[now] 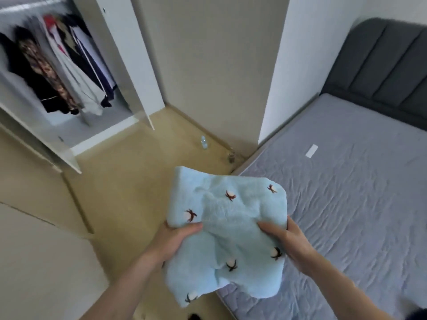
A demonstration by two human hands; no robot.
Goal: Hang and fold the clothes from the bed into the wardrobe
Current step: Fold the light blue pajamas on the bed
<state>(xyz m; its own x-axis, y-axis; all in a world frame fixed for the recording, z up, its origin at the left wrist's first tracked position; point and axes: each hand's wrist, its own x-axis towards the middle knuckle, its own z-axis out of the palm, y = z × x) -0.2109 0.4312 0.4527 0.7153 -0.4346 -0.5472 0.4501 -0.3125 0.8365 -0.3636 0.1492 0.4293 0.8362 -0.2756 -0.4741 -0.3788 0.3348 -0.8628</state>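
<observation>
The person holds a light-blue patterned cloth [227, 229] in the air, over the bed's [346, 192] near left edge, left hand [178, 239] and right hand [286, 241] each pinching it. It looks partly folded, not yet stowed. Next: finish folding and carry it to the open wardrobe [69, 72], avoiding the bottle [203, 142] on the floor.

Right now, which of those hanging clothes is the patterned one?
The brown patterned garment, second from the left in the wardrobe, between black pieces; the white garment and navy garment to its right look plain.
</observation>
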